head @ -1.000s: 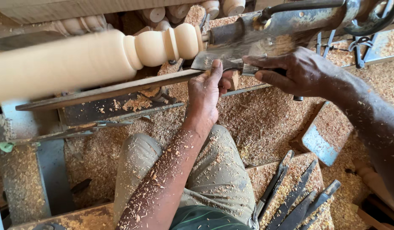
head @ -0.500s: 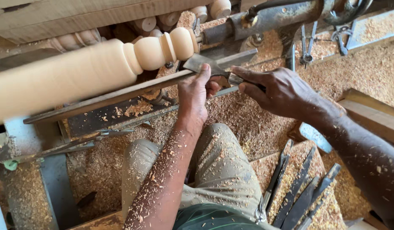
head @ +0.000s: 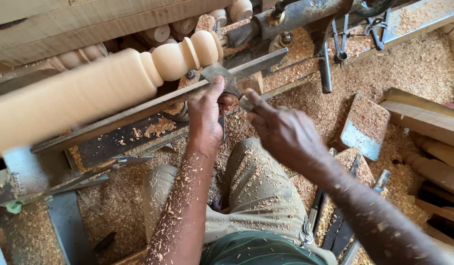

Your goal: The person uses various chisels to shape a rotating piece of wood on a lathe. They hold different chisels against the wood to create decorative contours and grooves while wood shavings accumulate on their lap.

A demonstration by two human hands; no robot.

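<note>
Workpiece count: one pale turned wooden spindle [head: 114, 83] mounted across the lathe, its left end blurred and cut off by the frame edge. One flat chisel [head: 226, 78] rests on the long metal tool rest [head: 138, 110], blade toward the beaded end of the spindle. Left hand [head: 206, 115] presses the blade down with the thumb. Right hand [head: 283, 130] is clenched around the chisel handle, which it hides almost completely. Several spare tools [head: 330, 221] lie on the sawdust-covered floor [head: 423, 64], partly hidden by the right forearm.
</note>
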